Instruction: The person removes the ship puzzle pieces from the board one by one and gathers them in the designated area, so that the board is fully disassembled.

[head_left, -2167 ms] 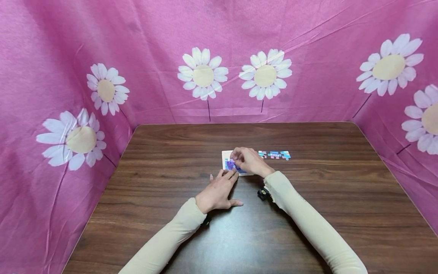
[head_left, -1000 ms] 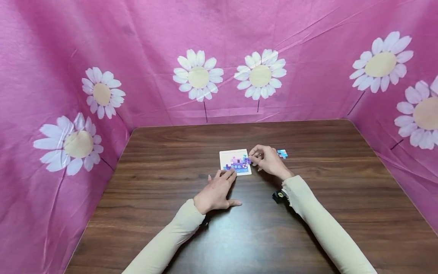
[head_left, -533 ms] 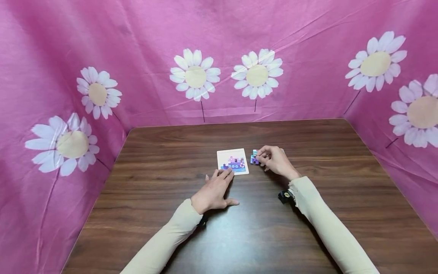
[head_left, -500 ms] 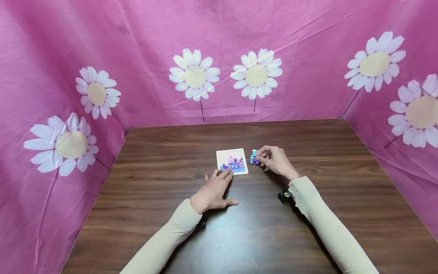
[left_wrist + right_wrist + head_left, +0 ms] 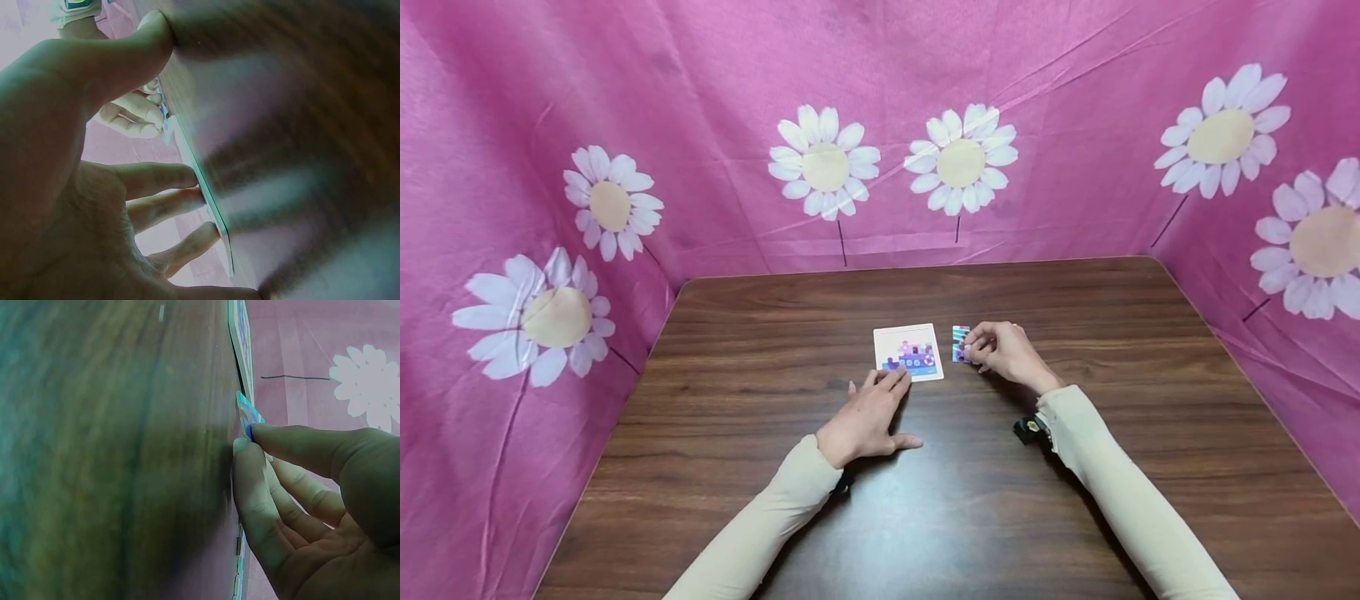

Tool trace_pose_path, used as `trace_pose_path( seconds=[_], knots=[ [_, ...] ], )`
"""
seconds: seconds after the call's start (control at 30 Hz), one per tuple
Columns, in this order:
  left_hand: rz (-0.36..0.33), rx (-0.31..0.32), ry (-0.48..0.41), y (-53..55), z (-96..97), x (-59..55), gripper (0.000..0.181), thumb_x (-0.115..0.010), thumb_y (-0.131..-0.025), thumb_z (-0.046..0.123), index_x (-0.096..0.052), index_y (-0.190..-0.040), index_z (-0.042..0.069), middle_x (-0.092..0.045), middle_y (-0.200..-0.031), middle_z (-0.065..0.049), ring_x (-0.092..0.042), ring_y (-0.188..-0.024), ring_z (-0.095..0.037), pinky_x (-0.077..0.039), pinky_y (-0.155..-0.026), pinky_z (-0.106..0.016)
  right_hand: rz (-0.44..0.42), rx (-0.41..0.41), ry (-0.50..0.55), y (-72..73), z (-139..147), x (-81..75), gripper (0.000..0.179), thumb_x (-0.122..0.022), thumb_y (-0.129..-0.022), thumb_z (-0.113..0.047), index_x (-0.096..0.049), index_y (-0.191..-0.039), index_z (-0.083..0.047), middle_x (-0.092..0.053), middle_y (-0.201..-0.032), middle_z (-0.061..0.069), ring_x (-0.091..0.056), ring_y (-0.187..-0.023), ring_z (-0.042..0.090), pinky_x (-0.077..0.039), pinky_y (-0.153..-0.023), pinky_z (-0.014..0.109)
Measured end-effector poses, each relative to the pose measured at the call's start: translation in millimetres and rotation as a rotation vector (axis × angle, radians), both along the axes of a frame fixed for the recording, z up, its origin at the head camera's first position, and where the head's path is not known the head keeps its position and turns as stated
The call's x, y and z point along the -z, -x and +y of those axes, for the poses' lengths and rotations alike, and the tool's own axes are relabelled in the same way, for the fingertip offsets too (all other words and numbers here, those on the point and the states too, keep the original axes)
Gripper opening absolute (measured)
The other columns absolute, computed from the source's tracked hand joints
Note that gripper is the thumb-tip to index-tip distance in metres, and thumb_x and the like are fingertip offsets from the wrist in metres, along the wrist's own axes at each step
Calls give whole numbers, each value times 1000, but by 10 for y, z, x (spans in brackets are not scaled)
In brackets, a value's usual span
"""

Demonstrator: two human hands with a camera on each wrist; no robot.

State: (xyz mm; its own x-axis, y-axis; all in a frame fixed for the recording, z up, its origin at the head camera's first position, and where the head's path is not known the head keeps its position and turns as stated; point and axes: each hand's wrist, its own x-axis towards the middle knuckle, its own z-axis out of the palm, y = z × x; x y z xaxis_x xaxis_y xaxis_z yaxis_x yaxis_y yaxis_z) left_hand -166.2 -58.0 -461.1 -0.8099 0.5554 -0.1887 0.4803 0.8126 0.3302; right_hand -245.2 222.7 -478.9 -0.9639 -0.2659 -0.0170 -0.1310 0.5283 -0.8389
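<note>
A small square puzzle board [image 5: 907,332] with a white frame lies on the table, a purple and pink ship picture filling its lower part and its upper part bare white. Several fingertips of my left hand [image 5: 867,418] rest on the board's near edge, the fingers fairly straight and the thumb spread out. Just right of the board, my right hand [image 5: 1009,353] pinches a purple-blue puzzle piece [image 5: 249,417] between thumb and index finger, low at the tabletop. A light blue puzzle piece [image 5: 958,332] shows beside these fingertips, and the hand hides part of both pieces.
More loose puzzle pieces [image 5: 239,569] lie along the table past my right fingers in the right wrist view. The brown wooden table [image 5: 760,333] ends at a pink curtain [image 5: 895,50] with white daisies.
My right hand has gone from over the board to its right, bringing a purple puzzle piece off the board to beside the light blue one. My left hand has stayed on the board's edge.
</note>
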Motion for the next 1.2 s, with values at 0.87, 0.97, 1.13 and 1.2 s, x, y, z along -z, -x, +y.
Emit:
trace_pose_path(
  seconds=[0.87,0.97,1.13,1.2],
  knots=[
    [7,1,9,-4,3,-19,103,-78,-86,60,-34,-163,9,-28,-174,-8,-32,-155,-45,-35,-111,-79,57,3,-112,41,-2,-53,15,-71,-99,-14,-73,-106,-1,-75,-91,16,-68,-66,19,-60,-57,31],
    [0,1,11,-10,11,5,103,-78,-86,61,-33,-164,9,-27,-174,-8,-31,-155,-46,-35,-112,-78,55,8,-101,49,-9,-78,16,-71,-99,-13,-72,-108,0,-75,-92,18,-68,-65,20,-60,-56,32],
    [-2,-10,9,-5,10,11,103,-78,-87,60,-33,-164,10,-26,-174,-8,-30,-156,-46,-34,-112,-78,89,0,-109,88,-41,-122,17,-70,-99,-12,-72,-110,0,-75,-92,19,-70,-64,23,-60,-56,33],
    [2,-8,11,-3,9,1,103,-78,-86,60,-33,-164,9,-27,-174,-8,-31,-156,-45,-35,-112,-78,103,0,-115,109,-54,-137,16,-69,-99,-12,-72,-110,-1,-75,-93,19,-70,-65,24,-60,-56,32]
  ],
)
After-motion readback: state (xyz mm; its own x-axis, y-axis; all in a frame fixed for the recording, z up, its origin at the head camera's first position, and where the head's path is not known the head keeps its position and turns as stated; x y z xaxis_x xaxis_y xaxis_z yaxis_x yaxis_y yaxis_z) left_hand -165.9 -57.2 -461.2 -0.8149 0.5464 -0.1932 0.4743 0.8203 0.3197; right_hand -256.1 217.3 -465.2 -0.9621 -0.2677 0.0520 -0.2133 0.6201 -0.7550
